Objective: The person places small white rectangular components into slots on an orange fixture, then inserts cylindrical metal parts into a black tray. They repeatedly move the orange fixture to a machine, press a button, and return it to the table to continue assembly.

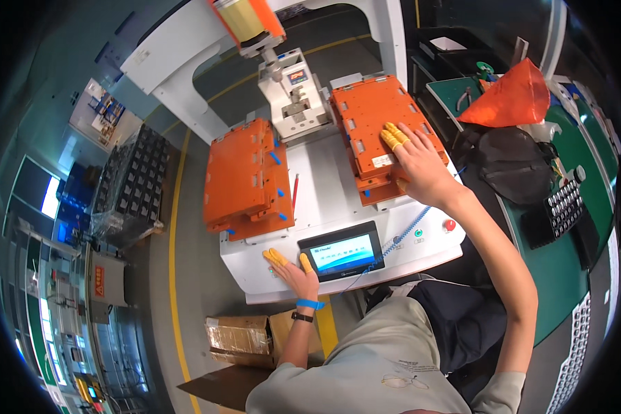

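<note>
here, left fingers [306,264] splay empty beside screen [343,253]; right fingers [395,138] spread on orange fixture [372,103].

From here I'd call the blocky orange right fixture [368,116] matt plastic, the black rectangular screen [341,254] glossy, the brown box [238,336] cardboard.
</note>
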The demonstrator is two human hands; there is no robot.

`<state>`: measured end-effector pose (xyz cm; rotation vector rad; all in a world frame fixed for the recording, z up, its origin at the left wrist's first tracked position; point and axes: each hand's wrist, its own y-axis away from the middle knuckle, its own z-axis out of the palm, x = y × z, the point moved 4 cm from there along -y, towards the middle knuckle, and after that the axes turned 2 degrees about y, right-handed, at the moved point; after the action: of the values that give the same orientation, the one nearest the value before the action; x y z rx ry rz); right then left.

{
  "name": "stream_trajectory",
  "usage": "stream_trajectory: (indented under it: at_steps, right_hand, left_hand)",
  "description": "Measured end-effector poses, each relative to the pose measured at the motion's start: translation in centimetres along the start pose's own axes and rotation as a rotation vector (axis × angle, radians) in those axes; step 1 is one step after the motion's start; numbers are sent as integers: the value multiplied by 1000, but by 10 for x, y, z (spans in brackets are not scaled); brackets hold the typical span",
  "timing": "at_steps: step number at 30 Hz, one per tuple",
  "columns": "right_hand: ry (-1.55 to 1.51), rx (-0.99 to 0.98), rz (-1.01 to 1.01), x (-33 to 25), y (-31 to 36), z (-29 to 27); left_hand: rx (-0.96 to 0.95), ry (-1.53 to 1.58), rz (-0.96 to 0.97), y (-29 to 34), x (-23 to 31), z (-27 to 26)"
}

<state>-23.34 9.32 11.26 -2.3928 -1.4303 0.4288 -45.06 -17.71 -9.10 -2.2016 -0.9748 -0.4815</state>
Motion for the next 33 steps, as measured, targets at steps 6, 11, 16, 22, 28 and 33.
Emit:
stream_trajectory:
  at_steps: [6,11,16,22,28,33]
  right_hand:
    - [112,33,-2,-4,-2,3]
    - [300,136,-49,3,-12,8]
    - [553,-342,-39,-4,-42,-1]
    - [551,-212,-59,10,-42,-7]
    - [232,-181,-66,-30,-26,-72]
    - [424,-137,-115,-85,24,-94]
  left_hand:
    - [-36,-51,-42,8,0,3]
    - [-38,-25,-111,-1,9,-4]
    - [-42,129,-11,20,37,11]
    - [-445,936,89,16,187,-12]
    - [-959,1673,-51,-20,268,-39]
    - [-559,1986,-456,-28,280,-43]
